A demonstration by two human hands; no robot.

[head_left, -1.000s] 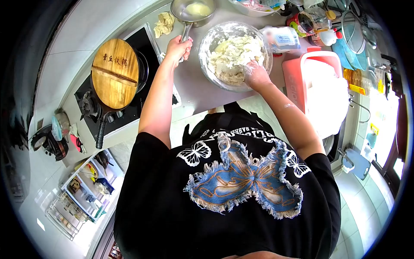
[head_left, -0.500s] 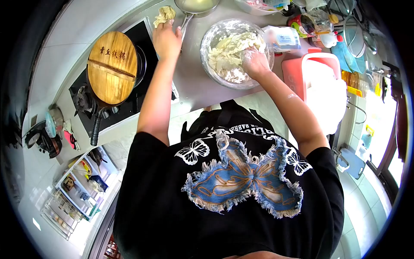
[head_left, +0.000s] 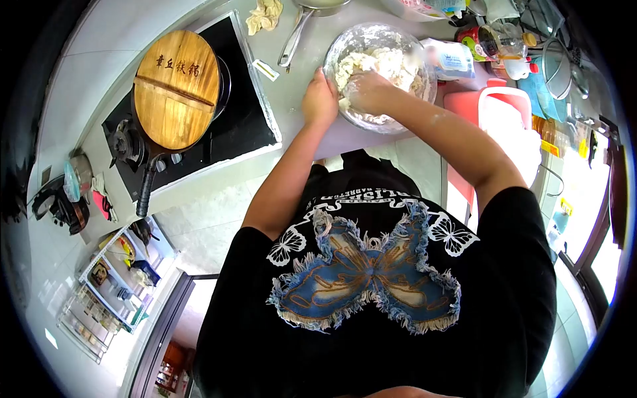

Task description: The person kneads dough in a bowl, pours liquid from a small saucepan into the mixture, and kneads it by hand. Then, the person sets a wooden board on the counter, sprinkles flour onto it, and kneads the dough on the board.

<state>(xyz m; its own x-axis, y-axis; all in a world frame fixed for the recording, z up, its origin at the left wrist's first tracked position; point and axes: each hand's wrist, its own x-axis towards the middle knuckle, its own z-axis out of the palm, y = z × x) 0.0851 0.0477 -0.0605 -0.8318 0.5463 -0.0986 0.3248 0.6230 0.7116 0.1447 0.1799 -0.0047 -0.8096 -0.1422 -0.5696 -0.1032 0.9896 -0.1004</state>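
A clear bowl [head_left: 428, 79] dusted with flour stands on the counter, holding shaggy, lumpy dough [head_left: 385, 63]. At the bowl's left side, my left hand [head_left: 320, 99] is closed around the rim. Inside it, my right hand [head_left: 365, 91] presses into the dough with its fingers curled and partly hidden. A crumpled yellowish cloth [head_left: 264, 16] lies on the counter, up and left of my left hand. Beside the cloth rests a metal pan, its handle [head_left: 292, 45] pointing toward me.
On the left, a wok with a wooden lid [head_left: 176, 86] sits on the black stove [head_left: 225, 119]. Right of the bowl are a white packet [head_left: 451, 60], a pink bin [head_left: 464, 106] and several bottles [head_left: 507, 41]. A small strip [head_left: 265, 69] lies by the stove's edge.
My left hand has let go of the yellowish cloth and moved right and down to the bowl's rim. My right hand has shifted toward the left side of the dough.
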